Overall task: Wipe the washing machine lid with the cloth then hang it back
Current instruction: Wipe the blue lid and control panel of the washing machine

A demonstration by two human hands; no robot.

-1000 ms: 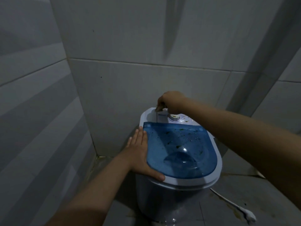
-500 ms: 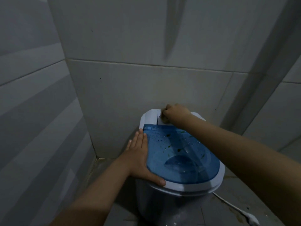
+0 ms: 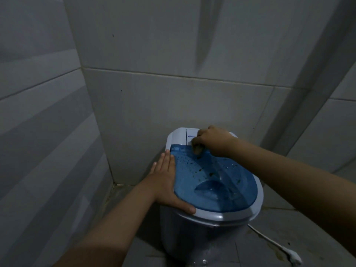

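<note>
A small white washing machine (image 3: 194,234) stands on the floor in a tiled corner. Its blue see-through lid (image 3: 212,187) is shut and carries water drops and dark green specks. My left hand (image 3: 165,180) lies flat on the lid's left edge, thumb along the white rim, holding nothing. My right hand (image 3: 213,141) is at the back of the lid, next to the white control panel (image 3: 178,136). Its fingers are curled down on a small dark wad, seemingly the cloth (image 3: 198,150), which touches the lid. Most of the wad is hidden by the fingers.
Grey tiled walls (image 3: 173,45) close in behind and to the left of the machine. A white cable with a plug (image 3: 290,256) trails over the stained floor at the lower right.
My right hand has come down from the control panel onto the lid's back edge. The view has drifted, so the machine sits lower right in frame. My left hand has stayed on the lid.
</note>
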